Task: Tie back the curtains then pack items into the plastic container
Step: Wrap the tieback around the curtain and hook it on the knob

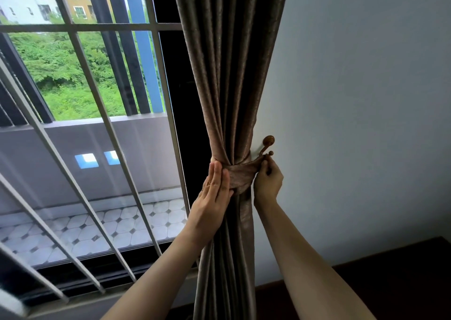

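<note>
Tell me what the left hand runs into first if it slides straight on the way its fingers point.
The left hand lies flat on the tie-back, fingers pointing up. Straight on, it would probably meet the curtain folds fanning out just above; depth is unclear.

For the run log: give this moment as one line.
step: hooking tie-back | left hand: pressing gathered curtain | right hand: pinching tie-back end at wall hook
</note>
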